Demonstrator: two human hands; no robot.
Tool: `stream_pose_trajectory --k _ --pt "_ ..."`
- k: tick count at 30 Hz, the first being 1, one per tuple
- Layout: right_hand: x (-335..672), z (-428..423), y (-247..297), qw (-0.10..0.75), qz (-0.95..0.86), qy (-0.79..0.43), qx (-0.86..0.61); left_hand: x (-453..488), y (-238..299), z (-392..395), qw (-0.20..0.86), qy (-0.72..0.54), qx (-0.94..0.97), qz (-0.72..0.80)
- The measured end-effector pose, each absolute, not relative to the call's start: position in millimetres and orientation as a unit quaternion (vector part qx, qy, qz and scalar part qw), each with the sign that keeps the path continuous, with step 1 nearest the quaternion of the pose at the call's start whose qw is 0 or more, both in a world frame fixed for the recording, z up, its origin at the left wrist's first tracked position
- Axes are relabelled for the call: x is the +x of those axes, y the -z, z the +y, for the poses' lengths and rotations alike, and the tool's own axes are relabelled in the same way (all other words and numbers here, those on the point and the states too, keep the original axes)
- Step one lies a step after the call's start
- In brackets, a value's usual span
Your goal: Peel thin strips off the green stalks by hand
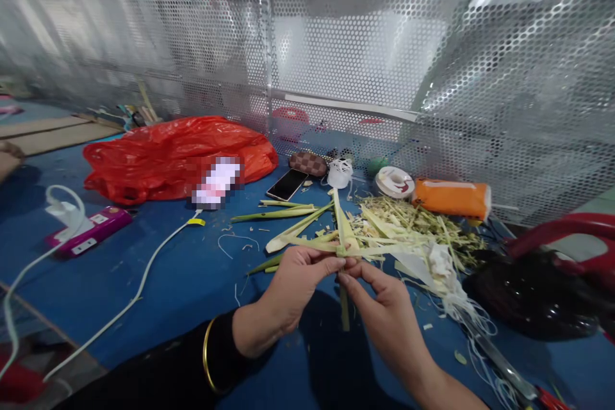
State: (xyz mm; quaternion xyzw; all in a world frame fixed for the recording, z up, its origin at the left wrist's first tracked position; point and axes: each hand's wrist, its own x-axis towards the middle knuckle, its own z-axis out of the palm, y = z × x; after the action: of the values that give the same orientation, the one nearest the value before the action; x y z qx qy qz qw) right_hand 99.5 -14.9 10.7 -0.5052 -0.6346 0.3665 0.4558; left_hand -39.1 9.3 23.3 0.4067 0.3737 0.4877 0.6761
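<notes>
My left hand (293, 285) and my right hand (379, 307) meet over the blue table (158, 275), both pinched on crossed pale green leaf strips (342, 240). One strip stands upright between my fingertips and hangs down below them. Other strips run left and right from the pinch. A gold bangle (207, 355) circles my left wrist over a black sleeve. Behind my hands lies a heap of leaf trimmings (413, 224) and white fibres (451, 295).
An orange plastic bag (163, 154) lies at the left rear, a phone (287, 184), a brown pouch (308, 163), a tape roll (394, 181) and an orange-wrapped roll (451, 197) beyond the leaves. A magenta power bank (91, 230) with white cable sits left. A black bag (533, 295) is at right. Perforated metal screens (365, 51) wall the table.
</notes>
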Motion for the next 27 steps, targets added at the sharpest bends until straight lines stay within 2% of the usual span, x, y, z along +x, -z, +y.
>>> stream_pose_trajectory --k 19,27 --pt "100.6 -16.3 -8.9 0.447 -0.683 -0.321 -0.48 -41.9 -21.0 9.9 0.652 -0.512 0.429 0.358" --pt "98.0 -16.0 -10.5 0.449 -0.689 -0.314 -0.475 -40.5 -18.9 11.6 0.686 -0.51 0.367 0.366"
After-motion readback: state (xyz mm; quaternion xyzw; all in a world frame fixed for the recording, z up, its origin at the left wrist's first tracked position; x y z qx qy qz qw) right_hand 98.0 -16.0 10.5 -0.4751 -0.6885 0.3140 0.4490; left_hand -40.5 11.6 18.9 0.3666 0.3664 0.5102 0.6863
